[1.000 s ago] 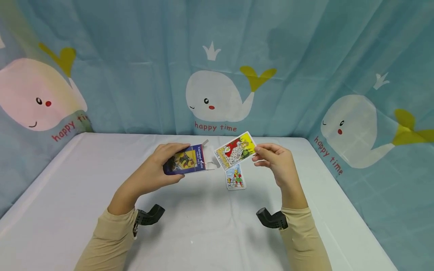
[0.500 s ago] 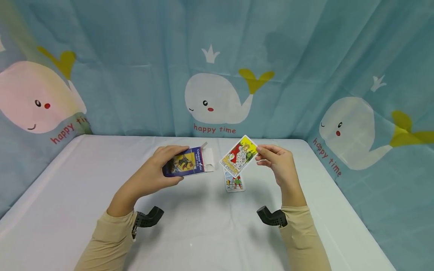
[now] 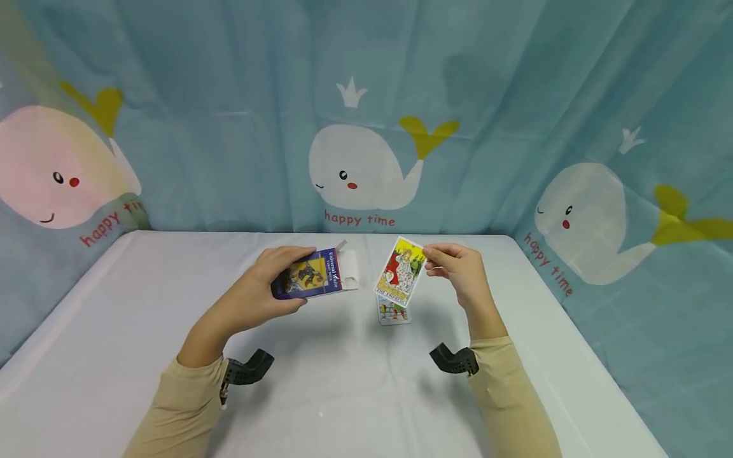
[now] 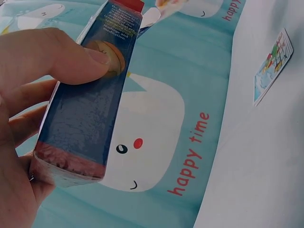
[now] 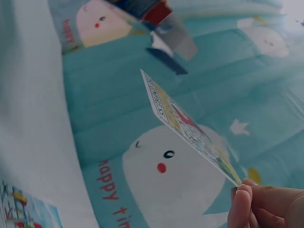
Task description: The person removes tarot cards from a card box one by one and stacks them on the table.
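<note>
My left hand (image 3: 258, 283) grips a blue tarot card box (image 3: 309, 275) from its left end, thumb on the near side. The box is tilted above the table, and its white end flaps (image 3: 348, 270) stand open toward the right. By one corner, my right hand (image 3: 460, 270) pinches a tarot card (image 3: 399, 270) that shows the Empress. That card hangs over a small stack of tarot cards (image 3: 394, 313) on the table and hides the upper part of it. In the left wrist view the stack (image 4: 273, 66) shows several edges.
A white cloth covers the table (image 3: 321, 381). Behind it and at the sides hangs a blue curtain (image 3: 229, 165) with whale prints. A black camera mount sits on each wrist, the left mount (image 3: 249, 367) and the right mount (image 3: 455, 359).
The Empress card has turned from slanting sideways to nearly upright and come lower over the stack. My right hand has shifted slightly left. My left hand still holds the box in place.
</note>
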`<state>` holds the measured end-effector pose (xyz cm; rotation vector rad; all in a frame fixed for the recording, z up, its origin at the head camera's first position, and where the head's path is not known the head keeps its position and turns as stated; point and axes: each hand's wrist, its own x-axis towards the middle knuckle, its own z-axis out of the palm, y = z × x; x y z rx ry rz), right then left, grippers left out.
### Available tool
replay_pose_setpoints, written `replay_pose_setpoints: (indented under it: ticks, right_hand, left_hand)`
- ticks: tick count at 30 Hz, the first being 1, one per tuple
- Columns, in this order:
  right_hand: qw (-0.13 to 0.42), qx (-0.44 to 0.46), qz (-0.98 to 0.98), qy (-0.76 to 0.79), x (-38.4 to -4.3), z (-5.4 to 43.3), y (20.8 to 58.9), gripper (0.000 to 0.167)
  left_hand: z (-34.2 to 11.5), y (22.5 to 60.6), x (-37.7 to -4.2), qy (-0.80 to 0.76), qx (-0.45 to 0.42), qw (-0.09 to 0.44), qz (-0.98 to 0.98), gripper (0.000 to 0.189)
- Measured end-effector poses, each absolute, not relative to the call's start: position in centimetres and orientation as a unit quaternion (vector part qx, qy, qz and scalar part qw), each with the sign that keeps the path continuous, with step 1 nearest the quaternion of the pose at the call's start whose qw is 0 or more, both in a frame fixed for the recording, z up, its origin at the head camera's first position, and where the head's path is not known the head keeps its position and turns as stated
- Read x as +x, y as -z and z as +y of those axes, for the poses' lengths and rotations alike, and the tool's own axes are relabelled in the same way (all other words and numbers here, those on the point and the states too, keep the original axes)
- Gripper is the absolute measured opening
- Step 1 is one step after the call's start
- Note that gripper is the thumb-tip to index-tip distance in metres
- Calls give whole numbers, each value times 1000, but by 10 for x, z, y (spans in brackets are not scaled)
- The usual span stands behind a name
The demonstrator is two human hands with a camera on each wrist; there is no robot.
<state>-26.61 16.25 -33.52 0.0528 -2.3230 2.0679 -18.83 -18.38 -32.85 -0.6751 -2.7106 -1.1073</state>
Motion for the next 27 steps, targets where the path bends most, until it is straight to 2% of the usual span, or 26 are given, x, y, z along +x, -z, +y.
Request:
replay_pose_setpoints:
  ticks: [12,27]
  right_hand:
    - [-71,53,-794,-601,-309,158,360,31]
    - [-142,6,-814,-562,-339,161,396,28]
  left_hand:
    - [-187,327,-186,370,-218,71,-900,74]
    - [-187,330,-189,367,-224,70,-900,74]
